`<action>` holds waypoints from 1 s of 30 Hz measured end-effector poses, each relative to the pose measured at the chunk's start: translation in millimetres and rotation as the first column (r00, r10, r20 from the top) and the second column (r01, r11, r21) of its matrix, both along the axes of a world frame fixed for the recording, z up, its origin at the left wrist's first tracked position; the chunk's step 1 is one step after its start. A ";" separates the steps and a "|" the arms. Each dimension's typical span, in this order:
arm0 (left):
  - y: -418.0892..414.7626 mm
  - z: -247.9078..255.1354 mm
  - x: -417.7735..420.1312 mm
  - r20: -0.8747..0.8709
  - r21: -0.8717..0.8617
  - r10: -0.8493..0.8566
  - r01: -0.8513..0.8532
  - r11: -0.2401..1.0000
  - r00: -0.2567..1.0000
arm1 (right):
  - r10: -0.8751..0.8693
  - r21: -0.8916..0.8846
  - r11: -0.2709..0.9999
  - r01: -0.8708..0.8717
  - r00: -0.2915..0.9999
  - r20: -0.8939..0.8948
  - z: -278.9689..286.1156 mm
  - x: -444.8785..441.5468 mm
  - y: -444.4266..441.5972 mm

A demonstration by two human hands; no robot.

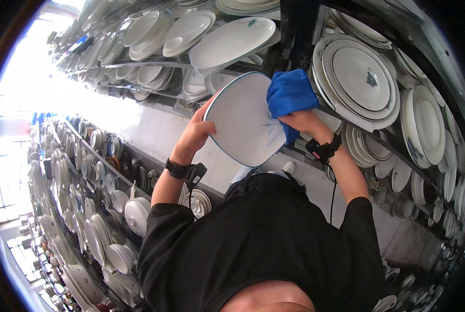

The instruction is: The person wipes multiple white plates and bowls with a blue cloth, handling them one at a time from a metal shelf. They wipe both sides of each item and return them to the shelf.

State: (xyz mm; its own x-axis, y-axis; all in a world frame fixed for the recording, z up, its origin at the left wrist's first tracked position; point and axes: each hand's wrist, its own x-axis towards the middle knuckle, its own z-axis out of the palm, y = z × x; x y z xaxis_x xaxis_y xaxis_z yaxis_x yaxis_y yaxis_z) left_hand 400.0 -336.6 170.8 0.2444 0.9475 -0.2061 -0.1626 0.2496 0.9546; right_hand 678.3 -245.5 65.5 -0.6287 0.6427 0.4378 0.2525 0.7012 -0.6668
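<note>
A white ceramic plate [240, 121] with a blue rim and a pale leaf pattern is held tilted in front of my body. My left hand [196, 130] grips its left edge, thumb over the face and the other fingers behind. Bunched in my right hand [304, 121] is a blue cloth [292, 93], which lies against the plate's right edge. Part of the cloth hangs below the hand, and the fingers are partly hidden by it.
Ahead stands a rack with an oval platter [234, 45] and stacked dishes. To the right, a shelf carries large round plates [361, 78] and a deep bowl [425, 126]. At left, another rack holds a lidded white pot [137, 214] and much crockery. A tiled floor [154, 124] runs between.
</note>
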 end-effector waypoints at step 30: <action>200.5 -51.2 -145.8 0.412 -0.092 -0.092 0.142 0.986 0.907 | -0.737 -0.840 0.509 0.188 0.600 -0.312 10.3 -109.6 48.9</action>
